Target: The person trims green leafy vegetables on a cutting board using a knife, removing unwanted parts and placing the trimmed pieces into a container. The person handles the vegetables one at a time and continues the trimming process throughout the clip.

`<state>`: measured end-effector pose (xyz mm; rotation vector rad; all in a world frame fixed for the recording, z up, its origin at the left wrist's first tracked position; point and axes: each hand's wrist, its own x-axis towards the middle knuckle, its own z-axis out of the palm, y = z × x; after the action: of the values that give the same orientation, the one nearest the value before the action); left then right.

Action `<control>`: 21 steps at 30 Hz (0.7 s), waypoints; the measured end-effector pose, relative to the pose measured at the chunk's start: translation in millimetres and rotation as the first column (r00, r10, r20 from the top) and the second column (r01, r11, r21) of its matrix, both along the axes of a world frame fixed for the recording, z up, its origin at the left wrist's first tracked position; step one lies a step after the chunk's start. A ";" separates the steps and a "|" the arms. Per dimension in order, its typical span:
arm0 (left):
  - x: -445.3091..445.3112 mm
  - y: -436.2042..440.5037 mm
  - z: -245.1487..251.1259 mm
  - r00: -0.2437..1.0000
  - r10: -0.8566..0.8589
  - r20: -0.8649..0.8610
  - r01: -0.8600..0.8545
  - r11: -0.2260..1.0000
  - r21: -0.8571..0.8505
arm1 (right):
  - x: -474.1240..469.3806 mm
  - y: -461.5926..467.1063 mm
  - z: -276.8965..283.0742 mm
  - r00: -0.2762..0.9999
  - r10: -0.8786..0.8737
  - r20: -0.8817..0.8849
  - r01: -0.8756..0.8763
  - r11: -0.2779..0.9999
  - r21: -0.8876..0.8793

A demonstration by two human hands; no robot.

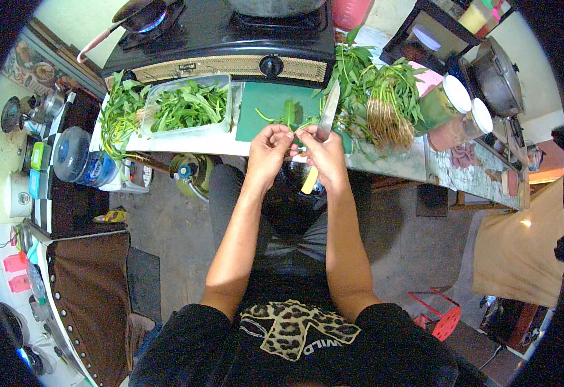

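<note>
My left hand (pixel 273 150) pinches one end of a leafy green stem (pixel 289 114) over the near edge of a green cutting board (pixel 255 99). Close beside it, my right hand (pixel 324 154) grips a kitchen knife (pixel 330 109) with a yellow handle, blade pointing up and away, while its thumb and finger meet at the same stem. Left of the board, a clear plastic container (pixel 230 109) holds picked greens (pixel 190 104). Further left lies a pile of stems (pixel 123 113). To the board's right are leafy greens (pixel 352 67) and a bunch with brown roots (pixel 389 113).
Behind the board stands a black gas stove (pixel 214 48), with a lit flame under a pan (pixel 139 14) and a large pot (pixel 277 6). White-lidded jars (pixel 456 94) stand at the right. Below the counter is a gas cylinder (pixel 185 171); a red stool (pixel 446 321) stands lower right.
</note>
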<state>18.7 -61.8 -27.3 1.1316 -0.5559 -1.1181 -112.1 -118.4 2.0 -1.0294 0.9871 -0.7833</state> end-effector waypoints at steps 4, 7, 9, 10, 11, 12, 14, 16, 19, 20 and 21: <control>-3.8 -2.5 -2.3 0.932 0.066 0.357 -0.106 0.990 0.095 | 2.4 -10.7 -0.1 0.987 0.002 -0.161 -0.009 0.999 -0.037; -7.0 -7.2 -4.5 0.592 0.169 0.788 -0.224 0.974 -0.041 | 0.0 -15.8 1.2 0.924 0.048 -0.379 -0.094 0.990 -0.104; -7.9 -10.2 -5.2 0.339 0.205 0.918 -0.199 0.970 -0.143 | -9.0 -11.9 -1.1 0.889 0.033 -0.456 -0.126 0.976 -0.175; -8.4 -10.7 -5.3 0.356 0.180 0.917 -0.177 0.976 -0.123 | -14.4 -11.3 -2.5 0.862 0.096 -0.497 -0.211 0.961 -0.181; -9.6 -10.8 -5.6 0.339 0.153 0.928 -0.187 0.978 -0.093 | -19.4 -9.2 -4.4 0.794 0.071 -0.603 -0.256 0.940 -0.227; -10.6 -10.1 -5.7 0.327 0.106 0.939 -0.200 0.979 -0.041 | -21.5 -6.5 -6.9 0.749 0.041 -0.662 -0.321 0.896 -0.308; -11.7 -9.9 -6.2 0.304 0.084 0.949 -0.205 0.979 -0.021 | -31.0 1.2 -7.5 0.650 -0.038 -0.759 -0.422 0.812 -0.402; -10.5 -10.0 -6.8 0.279 0.144 0.949 -0.184 0.978 -0.095 | -42.4 11.3 -2.0 0.627 -0.079 -0.775 -0.422 0.802 -0.423; -8.2 -12.4 -7.2 0.269 0.141 0.953 -0.199 0.976 -0.089 | -55.4 29.8 11.8 0.562 -0.072 -0.824 -0.423 0.831 -0.361; -8.1 -13.9 -6.8 0.266 0.143 0.953 -0.211 0.974 -0.087 | -56.1 34.4 15.0 0.558 -0.068 -0.827 -0.429 0.830 -0.357; -8.5 -15.0 -6.2 0.278 0.122 0.953 -0.225 0.973 -0.059 | -54.3 37.1 16.6 0.587 -0.047 -0.808 -0.438 0.821 -0.366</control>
<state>10.2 -76.8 -33.6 1.8783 -1.2893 -0.0941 -166.4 -81.4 18.6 -2.0790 1.3946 -0.3620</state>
